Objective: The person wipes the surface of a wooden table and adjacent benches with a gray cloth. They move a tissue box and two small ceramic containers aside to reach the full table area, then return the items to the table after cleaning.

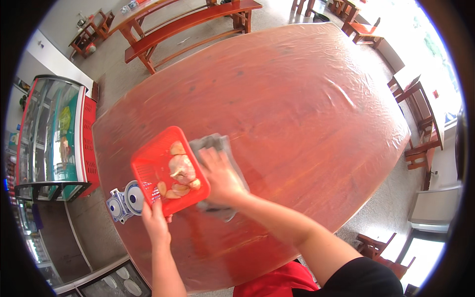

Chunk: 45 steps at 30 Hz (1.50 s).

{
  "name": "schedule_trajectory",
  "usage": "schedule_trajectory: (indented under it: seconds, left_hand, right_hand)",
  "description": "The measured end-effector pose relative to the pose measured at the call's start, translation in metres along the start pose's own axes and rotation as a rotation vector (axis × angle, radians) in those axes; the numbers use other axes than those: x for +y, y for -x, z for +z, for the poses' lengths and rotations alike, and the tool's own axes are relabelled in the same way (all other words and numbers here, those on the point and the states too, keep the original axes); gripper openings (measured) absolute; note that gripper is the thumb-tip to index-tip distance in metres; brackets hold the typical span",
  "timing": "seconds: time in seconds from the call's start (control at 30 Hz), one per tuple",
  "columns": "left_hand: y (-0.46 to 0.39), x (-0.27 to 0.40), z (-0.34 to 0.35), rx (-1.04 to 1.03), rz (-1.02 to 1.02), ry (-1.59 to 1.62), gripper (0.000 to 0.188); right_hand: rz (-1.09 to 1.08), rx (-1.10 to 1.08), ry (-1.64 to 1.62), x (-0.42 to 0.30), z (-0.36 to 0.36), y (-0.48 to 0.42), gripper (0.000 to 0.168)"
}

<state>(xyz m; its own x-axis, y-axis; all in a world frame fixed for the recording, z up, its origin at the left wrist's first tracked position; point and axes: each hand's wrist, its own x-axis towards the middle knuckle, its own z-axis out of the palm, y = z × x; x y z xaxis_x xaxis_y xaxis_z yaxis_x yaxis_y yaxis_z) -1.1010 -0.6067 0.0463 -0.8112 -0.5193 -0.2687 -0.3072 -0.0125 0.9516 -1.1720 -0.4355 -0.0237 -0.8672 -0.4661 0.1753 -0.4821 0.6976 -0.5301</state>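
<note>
My left hand (157, 222) grips the near edge of a red plastic basket (148, 159), lifted over the left part of the wooden table (282, 122). A garlic bulb (182, 169) and several loose cloves (180, 189) lie in it. Right beside the basket, my right hand (219, 178) is spread flat on a grey cloth (235, 163) that rests on the table; the hand is slightly blurred. Two blue-and-white lidded ceramic pots, one round (134, 196) and one angular (117, 208), stand at the table's left edge, the round one partly behind the basket.
Clear plastic film covers the table. A red wooden bench (193, 28) stands beyond its far left edge. On the left is a glass display case (55, 137) with a red side. Wooden chairs (423, 122) are at the right, and a dark-framed case (115, 282) is at the lower left.
</note>
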Motion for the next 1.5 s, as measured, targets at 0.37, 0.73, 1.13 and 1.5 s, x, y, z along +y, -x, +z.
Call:
schedule_trajectory:
  seconds: [0.37,0.73,1.13,1.5]
  left_hand:
    - [0.042,0.02,-0.107,0.306,-0.033,-0.017,0.027]
    - [0.085,-0.009,-0.166,0.435,-0.088,-0.024,0.031]
    - [0.07,0.018,-0.139,0.396,-0.041,0.06,0.029]
    - [0.019,0.013,0.001,-0.056,-0.051,0.052,0.022]
  right_hand:
    - [0.239,0.049,0.305,0.146,-0.092,0.008,0.056]
    - [0.35,0.132,0.318,0.122,-0.034,-0.118,0.06]
    - [-0.759,-0.733,-0.221,0.0,0.027,-0.107,0.036]
    - [-0.247,-0.478,0.025,0.003,-0.034,0.041,0.064]
